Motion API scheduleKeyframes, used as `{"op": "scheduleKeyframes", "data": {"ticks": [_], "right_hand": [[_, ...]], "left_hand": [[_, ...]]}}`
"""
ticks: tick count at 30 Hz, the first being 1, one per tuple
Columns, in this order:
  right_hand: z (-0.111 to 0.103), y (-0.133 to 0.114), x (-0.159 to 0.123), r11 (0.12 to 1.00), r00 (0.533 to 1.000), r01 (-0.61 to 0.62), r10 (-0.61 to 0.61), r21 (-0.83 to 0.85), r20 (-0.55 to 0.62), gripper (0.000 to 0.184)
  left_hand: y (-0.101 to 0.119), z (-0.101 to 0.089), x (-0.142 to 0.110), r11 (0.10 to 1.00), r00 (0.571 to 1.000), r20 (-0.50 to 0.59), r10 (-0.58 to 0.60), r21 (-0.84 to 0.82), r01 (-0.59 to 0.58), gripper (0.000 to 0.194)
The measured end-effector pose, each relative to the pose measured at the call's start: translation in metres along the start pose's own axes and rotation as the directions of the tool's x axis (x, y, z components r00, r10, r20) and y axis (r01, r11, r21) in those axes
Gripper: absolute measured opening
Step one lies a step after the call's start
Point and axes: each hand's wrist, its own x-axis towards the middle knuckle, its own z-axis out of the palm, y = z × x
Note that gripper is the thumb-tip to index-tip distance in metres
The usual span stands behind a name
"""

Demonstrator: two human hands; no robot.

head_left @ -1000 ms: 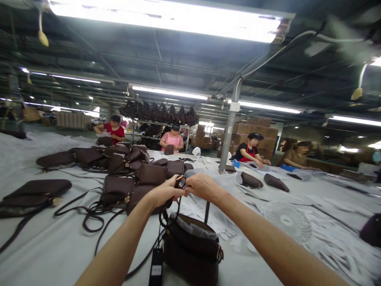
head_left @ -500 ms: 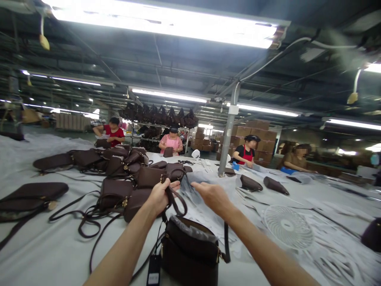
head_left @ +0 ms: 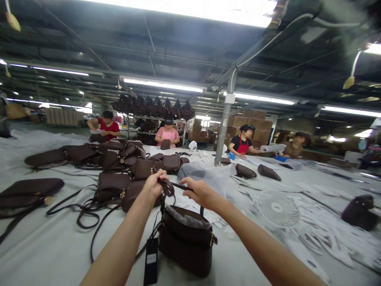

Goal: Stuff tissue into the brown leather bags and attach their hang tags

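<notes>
A dark brown handbag (head_left: pixel 184 246) stands upright on the table in front of me, its top open with clear plastic film (head_left: pixel 187 216) inside. A black hang tag (head_left: pixel 151 260) lies at its left side. Above the bag, my left hand (head_left: pixel 154 184) is closed around the bag's brown strap (head_left: pixel 169 188), which is bunched in a loop. Off to the right, my right hand (head_left: pixel 202 192) pinches a stretch of the same strap, drawn fairly straight between both hands.
Several brown bags (head_left: pixel 114 184) with loose straps are heaped to the left. A white fan (head_left: pixel 278 209) and white paper pieces (head_left: pixel 333 230) lie at the right. Beyond, a grey post (head_left: pixel 224 127) rises by the table, and several people work at the far side.
My right hand has taken hold of the strap and pulled a length taut. The strap loop by my left hand has become smaller. The view has tilted slightly down.
</notes>
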Motion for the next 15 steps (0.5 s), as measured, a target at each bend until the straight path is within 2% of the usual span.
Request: {"op": "scheduleKeyframes", "data": {"ticks": [2,3,5,8,11,12,15], "right_hand": [[-0.007,0.017,-0.012,0.998,1.000,0.014,-0.016,0.067,0.024,0.014],[-0.010,0.025,-0.017,0.998,0.999,0.028,-0.030,0.056,0.039,0.015],[-0.010,0.033,-0.019,0.998,0.997,0.057,-0.057,-0.006,0.043,0.018],[-0.001,0.031,-0.011,0.996,0.998,0.061,-0.061,-0.064,-0.009,0.018],[0.009,0.024,-0.003,0.995,0.997,-0.024,0.017,-0.096,-0.077,0.023],[0.011,0.024,-0.003,0.992,0.993,-0.067,0.056,-0.104,-0.104,0.025],[0.013,0.028,-0.009,0.986,0.976,-0.150,0.135,-0.079,-0.171,0.025]], "left_hand": [[0.023,-0.012,0.001,0.999,0.999,-0.025,0.025,0.022,-0.024,0.030],[0.030,-0.015,0.001,0.998,0.999,-0.025,0.023,0.052,-0.021,0.028],[0.033,-0.013,-0.002,0.993,1.000,-0.001,-0.010,0.121,0.010,0.019],[0.013,0.007,-0.010,0.929,0.980,0.136,-0.142,0.359,0.085,0.015],[-0.011,0.029,-0.014,0.748,0.911,0.283,-0.300,0.662,0.040,0.017],[-0.016,0.033,-0.014,0.702,0.889,0.308,-0.340,0.712,0.022,0.018],[-0.023,0.033,-0.013,0.653,0.840,0.319,-0.440,0.755,0.055,0.026]]}}
